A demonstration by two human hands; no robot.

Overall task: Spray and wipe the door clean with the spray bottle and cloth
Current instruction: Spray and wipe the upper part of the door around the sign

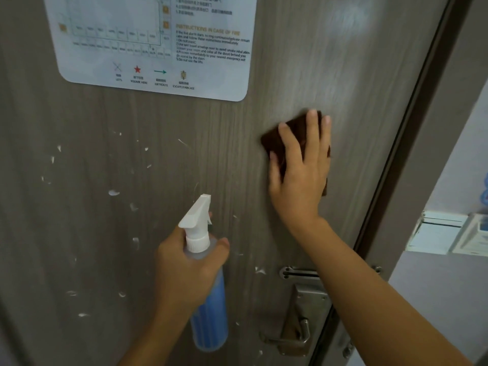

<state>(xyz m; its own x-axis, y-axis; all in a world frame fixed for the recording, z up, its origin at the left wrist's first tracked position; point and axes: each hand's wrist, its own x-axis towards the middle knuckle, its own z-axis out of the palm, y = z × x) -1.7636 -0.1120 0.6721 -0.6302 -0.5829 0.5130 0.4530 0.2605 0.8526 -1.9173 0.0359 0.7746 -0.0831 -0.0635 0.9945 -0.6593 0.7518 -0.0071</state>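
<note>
Pressing cloth (274, 143) flat near door (184, 143) edge, right hand (301, 178) fingers straight; left hand (184, 268) gripping spray bottle (208, 307).

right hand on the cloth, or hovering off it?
Touching. The head view shows the right hand flat on the brown cloth, fingers spread, pressing it to the door.

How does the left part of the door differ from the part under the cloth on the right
The left part of the door carries scattered white flecks of spray; the right part of the door around the brown cloth shows none. The left hand grips the spray bottle in front of the flecked part; the right hand presses the cloth flat. Both parts share the same grey-brown wood grain.
</note>
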